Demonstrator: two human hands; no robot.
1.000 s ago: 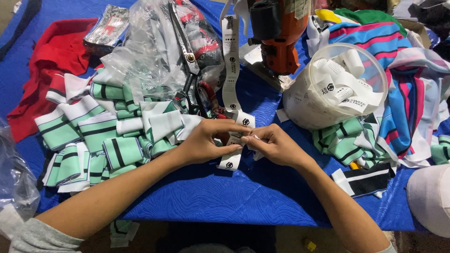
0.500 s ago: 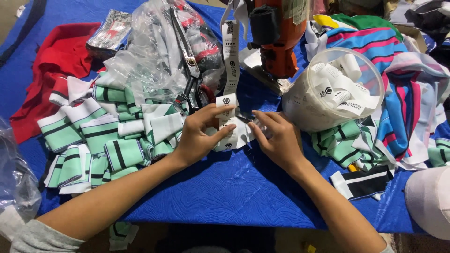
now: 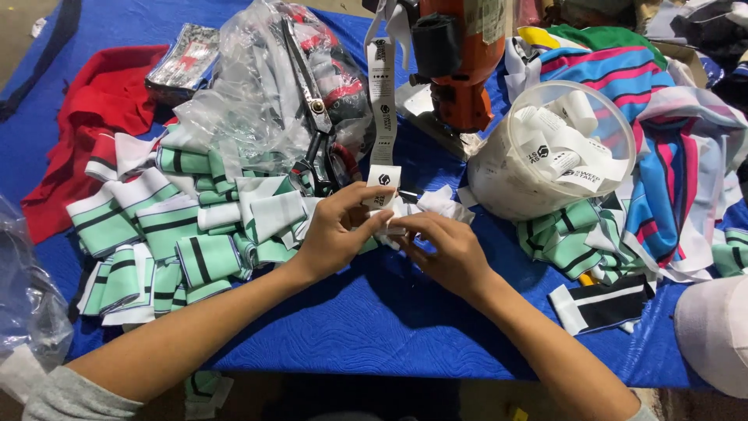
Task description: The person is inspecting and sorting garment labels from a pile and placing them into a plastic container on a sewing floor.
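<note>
A: Left hand (image 3: 336, 234) and right hand (image 3: 446, 251) meet over the blue table (image 3: 374, 327), fingers pinching the label strip (image 3: 382, 117).

B: It hangs from twelve o'clock, taut for handling; tub (image 3: 499, 175) at two o'clock.
</note>
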